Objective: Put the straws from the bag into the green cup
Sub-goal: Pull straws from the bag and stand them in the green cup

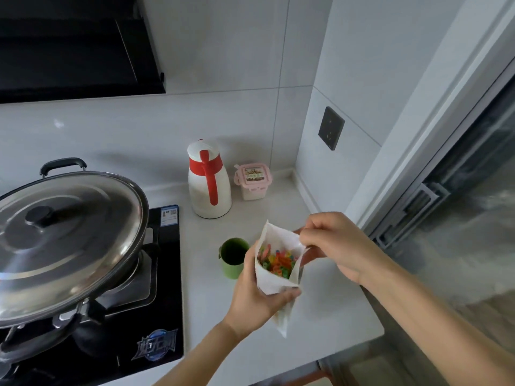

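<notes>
My left hand [257,293] grips a white bag [274,280] from below and holds it upright over the counter. The bag's mouth gapes open, and the ends of several colourful straws [276,261] show inside it. My right hand [334,243] pinches the bag's right rim between thumb and fingers, pulling it outward. The green cup [232,257] stands on the counter just left of the bag, partly hidden behind my left hand; its visible inside looks dark and empty.
A white-and-red thermos jug [209,182] and a pink-lidded container [253,181] stand at the back of the white counter [320,324]. A lidded steel wok [64,238] sits on the black stove [156,316] at left. A glass door [459,204] runs along the right.
</notes>
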